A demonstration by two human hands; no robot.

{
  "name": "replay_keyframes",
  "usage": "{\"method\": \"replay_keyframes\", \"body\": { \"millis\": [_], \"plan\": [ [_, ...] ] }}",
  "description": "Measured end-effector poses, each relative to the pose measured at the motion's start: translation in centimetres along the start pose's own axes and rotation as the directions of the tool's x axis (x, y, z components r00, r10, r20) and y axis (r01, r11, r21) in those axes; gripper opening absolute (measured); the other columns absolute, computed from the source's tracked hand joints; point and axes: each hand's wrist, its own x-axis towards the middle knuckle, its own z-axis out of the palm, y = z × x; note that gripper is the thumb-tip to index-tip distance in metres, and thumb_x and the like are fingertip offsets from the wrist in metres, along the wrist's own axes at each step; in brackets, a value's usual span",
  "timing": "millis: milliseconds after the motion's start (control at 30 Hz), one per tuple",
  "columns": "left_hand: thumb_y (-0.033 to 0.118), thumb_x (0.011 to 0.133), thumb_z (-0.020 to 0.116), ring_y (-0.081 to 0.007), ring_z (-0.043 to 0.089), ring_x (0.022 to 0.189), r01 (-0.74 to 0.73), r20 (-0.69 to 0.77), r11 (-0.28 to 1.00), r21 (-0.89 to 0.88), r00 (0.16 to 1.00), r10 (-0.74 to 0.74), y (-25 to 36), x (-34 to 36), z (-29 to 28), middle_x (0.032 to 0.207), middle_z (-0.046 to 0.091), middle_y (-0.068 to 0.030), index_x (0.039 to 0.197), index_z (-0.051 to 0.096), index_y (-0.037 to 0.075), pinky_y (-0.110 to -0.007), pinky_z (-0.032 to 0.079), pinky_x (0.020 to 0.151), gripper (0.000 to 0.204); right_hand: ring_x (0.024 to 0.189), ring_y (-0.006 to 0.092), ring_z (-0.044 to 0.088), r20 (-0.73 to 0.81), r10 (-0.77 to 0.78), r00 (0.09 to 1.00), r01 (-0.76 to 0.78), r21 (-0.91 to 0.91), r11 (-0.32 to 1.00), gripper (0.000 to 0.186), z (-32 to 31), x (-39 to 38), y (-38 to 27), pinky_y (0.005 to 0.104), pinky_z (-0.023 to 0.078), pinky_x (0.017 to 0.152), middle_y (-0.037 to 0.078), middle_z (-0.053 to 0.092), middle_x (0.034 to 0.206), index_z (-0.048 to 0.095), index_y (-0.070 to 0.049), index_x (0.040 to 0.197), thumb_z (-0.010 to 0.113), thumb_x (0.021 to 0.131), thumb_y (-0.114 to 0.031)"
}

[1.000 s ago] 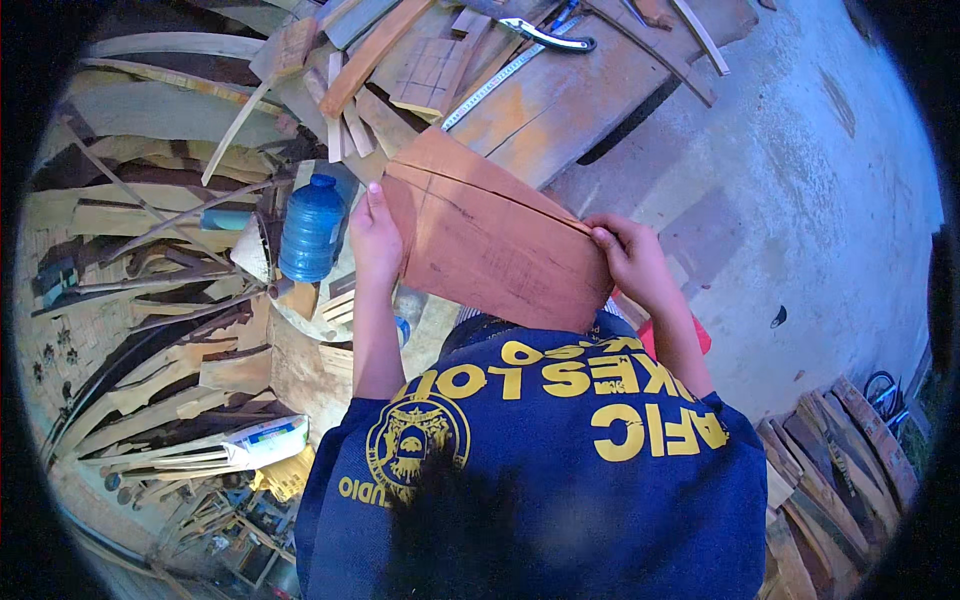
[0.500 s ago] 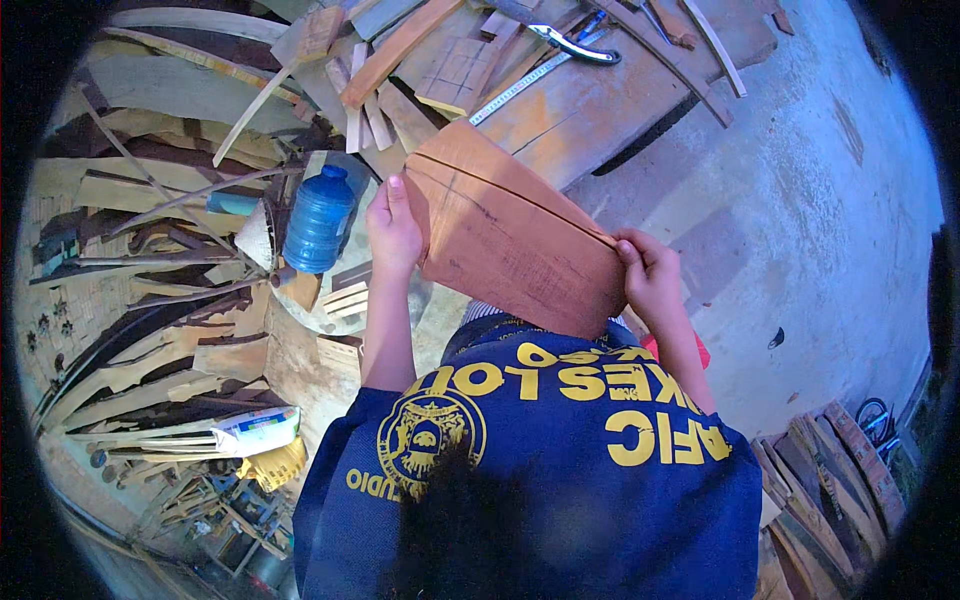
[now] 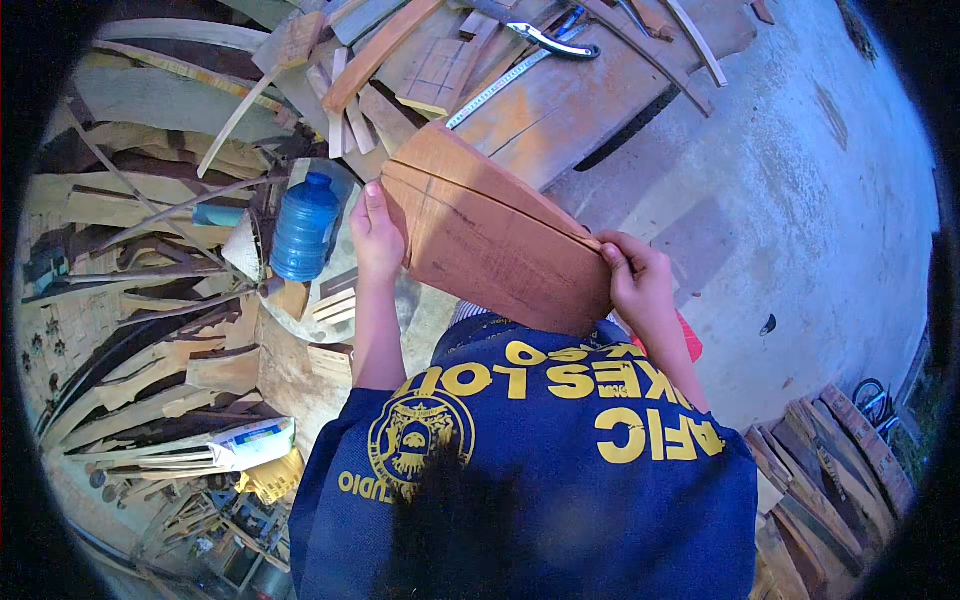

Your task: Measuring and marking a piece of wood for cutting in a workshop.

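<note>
A reddish-brown wooden board (image 3: 490,235) is held up in front of my body, its broad face toward me. Dark pencil-like lines cross it, and a long dark groove or seam runs near its far edge. My left hand (image 3: 377,235) grips its left end, thumb on the near face and the other fingers mostly hidden behind. My right hand (image 3: 637,272) pinches the board's right end, thumb and fingers closed round the corner. Beyond the board, a wooden worktable (image 3: 560,125) carries a handsaw with a curved dark-and-white handle (image 3: 560,42) and a metal ruler (image 3: 500,88).
Several wood offcuts (image 3: 385,50) lie across the worktable's left part. A blue water jug (image 3: 305,228) and a conical hat (image 3: 245,248) stand at left, among stacked curved planks (image 3: 150,215). More timber (image 3: 825,480) leans at lower right, near a bicycle wheel (image 3: 873,402). Concrete floor (image 3: 800,220) spreads to the right.
Board and both hands sit slightly farther left in the picture, as does the whole background, so the view itself has shifted. Both hands keep their grip on the board.
</note>
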Motion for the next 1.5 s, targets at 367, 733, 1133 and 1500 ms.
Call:
{"method": "replay_keyframes", "body": {
  "millis": [367, 733, 1133, 1500],
  "plan": [
    [0.030, 0.098, 0.038, -0.0111, 0.047, 0.065, -0.074, 0.163, 0.970, 0.230, 0.986, 0.037, 6.4, 0.8, 3.1, 0.067, 0.051, -0.0011, 0.091, 0.056, -0.003, -0.028, 0.042, 0.062, 0.038, 0.082, 0.0161, 0.056, 0.197, 0.066, 0.978, -0.104, 0.189, 0.976, 0.028, -1.1, 3.4, 0.0, 0.0286, 0.044, 0.076, 0.009, 0.060, 0.083, 0.057, -0.001, 0.103, 0.043, 0.095, -0.023],
    [0.037, 0.088, 0.057, -0.0135, 0.052, 0.061, -0.279, 0.284, 0.917, 0.286, 0.938, 0.197, 11.7, 1.1, 8.5, 0.067, 0.059, -0.0090, 0.090, 0.062, 0.001, -0.029, 0.044, 0.060, 0.036, 0.062, 0.0077, 0.048, -0.093, -0.117, 0.989, 0.128, 0.126, 0.984, 0.039, -0.6, 10.9, -8.5, 0.0271, 0.040, 0.055, 0.001, 0.055, 0.063, 0.061, 0.003, 0.080, 0.054, 0.090, -0.034],
    [0.054, 0.063, 0.074, -0.0307, 0.061, 0.064, -0.297, 0.210, 0.775, 0.557, 0.954, 0.215, 4.8, 3.1, 10.2, 0.067, 0.062, -0.0126, 0.076, 0.061, 0.004, -0.037, 0.048, 0.058, 0.054, 0.054, 0.0088, 0.046, -0.141, -0.024, 0.990, 0.079, 0.398, 0.914, 0.046, 6.5, 15.5, -1.3, 0.0280, 0.039, 0.052, 0.001, 0.056, 0.058, 0.066, 0.003, 0.071, 0.052, 0.089, -0.037],
    [0.049, 0.061, 0.076, -0.0260, 0.062, 0.063, -0.435, 0.393, 0.889, 0.146, 0.850, 0.352, 0.9, 2.2, 10.1, 0.067, 0.062, -0.0103, 0.078, 0.066, 0.007, -0.032, 0.048, 0.056, 0.047, 0.049, 0.0133, 0.049, 0.408, 0.067, 0.911, -0.341, 0.651, 0.678, 0.049, 5.2, 16.8, 4.5, 0.0279, 0.039, 0.044, 0.001, 0.049, 0.052, 0.058, -0.004, 0.062, 0.049, 0.089, -0.044]
  ]
}}
